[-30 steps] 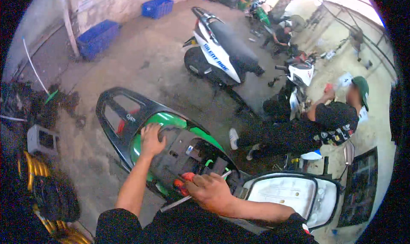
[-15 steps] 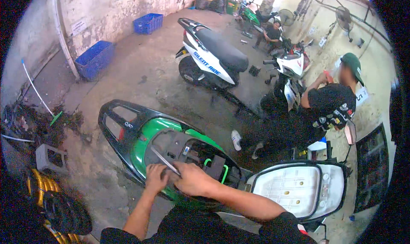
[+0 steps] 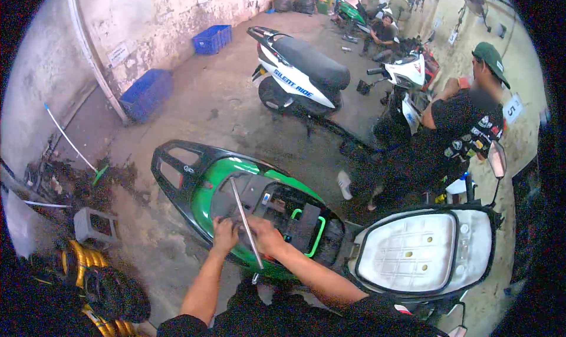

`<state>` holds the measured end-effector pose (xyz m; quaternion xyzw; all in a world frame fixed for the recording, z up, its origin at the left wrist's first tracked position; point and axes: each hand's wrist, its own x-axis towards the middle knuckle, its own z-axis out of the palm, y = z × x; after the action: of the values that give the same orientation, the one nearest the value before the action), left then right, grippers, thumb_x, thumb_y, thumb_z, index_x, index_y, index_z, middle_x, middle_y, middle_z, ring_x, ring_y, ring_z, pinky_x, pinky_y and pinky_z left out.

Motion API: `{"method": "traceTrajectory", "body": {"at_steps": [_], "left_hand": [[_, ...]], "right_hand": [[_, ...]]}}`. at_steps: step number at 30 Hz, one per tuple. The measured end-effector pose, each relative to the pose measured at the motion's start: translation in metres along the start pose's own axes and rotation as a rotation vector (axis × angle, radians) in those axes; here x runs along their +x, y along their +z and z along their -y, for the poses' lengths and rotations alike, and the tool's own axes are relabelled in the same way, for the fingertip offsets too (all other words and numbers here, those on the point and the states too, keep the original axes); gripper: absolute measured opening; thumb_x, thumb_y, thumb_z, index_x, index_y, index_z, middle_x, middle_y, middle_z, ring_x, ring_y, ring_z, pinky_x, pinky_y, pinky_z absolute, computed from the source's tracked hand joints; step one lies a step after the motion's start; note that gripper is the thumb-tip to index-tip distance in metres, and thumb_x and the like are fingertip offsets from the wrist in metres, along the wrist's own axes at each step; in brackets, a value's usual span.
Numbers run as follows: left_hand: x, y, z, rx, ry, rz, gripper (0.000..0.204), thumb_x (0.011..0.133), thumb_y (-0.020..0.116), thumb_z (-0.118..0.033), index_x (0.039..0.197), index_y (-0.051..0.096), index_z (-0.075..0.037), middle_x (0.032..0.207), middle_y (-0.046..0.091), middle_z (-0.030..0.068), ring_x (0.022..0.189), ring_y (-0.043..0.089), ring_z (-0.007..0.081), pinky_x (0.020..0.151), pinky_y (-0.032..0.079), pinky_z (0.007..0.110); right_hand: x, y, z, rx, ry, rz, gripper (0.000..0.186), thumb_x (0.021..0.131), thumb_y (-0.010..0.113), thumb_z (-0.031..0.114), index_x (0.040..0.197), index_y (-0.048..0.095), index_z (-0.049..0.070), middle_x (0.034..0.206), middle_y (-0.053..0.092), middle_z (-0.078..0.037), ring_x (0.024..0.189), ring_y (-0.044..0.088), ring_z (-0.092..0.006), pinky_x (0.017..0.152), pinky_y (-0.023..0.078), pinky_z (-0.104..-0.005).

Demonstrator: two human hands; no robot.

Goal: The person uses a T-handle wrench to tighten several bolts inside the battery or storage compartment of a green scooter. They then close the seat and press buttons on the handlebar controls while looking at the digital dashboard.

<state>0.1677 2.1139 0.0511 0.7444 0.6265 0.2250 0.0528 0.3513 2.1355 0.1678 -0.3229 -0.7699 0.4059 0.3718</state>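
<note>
My right hand (image 3: 266,238) is closed at the middle of a long, straight metal bar (image 3: 238,200), which slants across the seat opening of a green and black scooter (image 3: 203,181). Beside it my left hand (image 3: 225,237) has its fingers curled in; what they pinch, if anything, is hidden. Both hands are over the near side of the open compartment. Inside that compartment shows a dark box with bright green handles (image 3: 320,237). The scooter's seat (image 3: 407,251) is tipped open to the right, its white underside up.
A white scooter (image 3: 300,86) stands beyond, and a person in a green cap (image 3: 471,119) sits at right. Another person (image 3: 386,33) is farther back. Blue crates (image 3: 146,95), a squeegee (image 3: 76,142), a grey stool (image 3: 97,225) and tyres (image 3: 115,290) lie to the left.
The metal bar has swung from a flatter slant to a steeper one, its lower end now visible past my right hand. The whole view has shifted, so the scooter sits farther right.
</note>
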Motion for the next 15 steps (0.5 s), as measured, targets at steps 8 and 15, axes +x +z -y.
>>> {"method": "traceTrajectory", "body": {"at_steps": [8, 15], "left_hand": [[0.039, -0.036, -0.007, -0.258, 0.057, 0.004, 0.024, 0.074, 0.069, -0.019, 0.094, 0.066, -0.006, 0.096, 0.066, 0.0113, 0.094, 0.061, 0.0275, 0.087, 0.044, 0.038], [0.070, -0.041, 0.019, -0.574, 0.290, 0.268, 0.025, 0.076, 0.070, -0.031, 0.092, 0.069, -0.011, 0.092, 0.068, 0.0079, 0.082, 0.065, 0.0275, 0.075, 0.051, 0.037]], "right_hand": [[0.007, 0.022, 0.009, -0.282, 0.046, -0.358, 0.040, 0.076, 0.067, 0.012, 0.112, 0.052, 0.001, 0.088, 0.061, -0.018, 0.081, 0.063, -0.0324, 0.071, 0.051, -0.0375], [0.003, 0.075, -0.005, -0.315, 0.344, -0.811, 0.025, 0.082, 0.066, 0.005, 0.104, 0.056, 0.000, 0.087, 0.064, -0.010, 0.076, 0.061, -0.0144, 0.067, 0.049, -0.0285]]}}
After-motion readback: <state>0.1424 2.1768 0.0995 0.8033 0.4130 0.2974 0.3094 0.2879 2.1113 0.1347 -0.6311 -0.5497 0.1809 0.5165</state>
